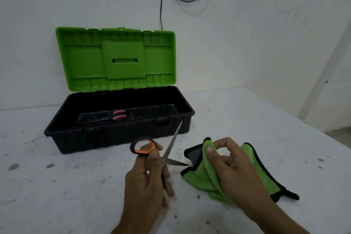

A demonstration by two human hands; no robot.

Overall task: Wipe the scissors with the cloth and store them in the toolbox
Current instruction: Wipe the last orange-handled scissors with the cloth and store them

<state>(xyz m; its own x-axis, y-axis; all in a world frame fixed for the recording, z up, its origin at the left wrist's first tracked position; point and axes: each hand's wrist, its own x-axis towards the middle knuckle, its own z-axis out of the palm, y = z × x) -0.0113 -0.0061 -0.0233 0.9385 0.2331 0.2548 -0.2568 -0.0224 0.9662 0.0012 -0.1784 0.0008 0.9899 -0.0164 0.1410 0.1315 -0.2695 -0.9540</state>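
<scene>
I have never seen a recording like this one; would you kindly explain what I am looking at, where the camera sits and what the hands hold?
There is no machine here: a person works with bare hands, and the one picture comes from a wide-angle camera worn on the head, looking forward and down. The left hand grips a pair of scissors with an orange and black handle, blades spread open. The right hand pinches a green cloth with black edging that partly rests on the white speckled table. Behind them stands the toolbox, black with its green lid raised; inside lies a second pair of scissors with red handles. Two cables hang on the wall.
</scene>
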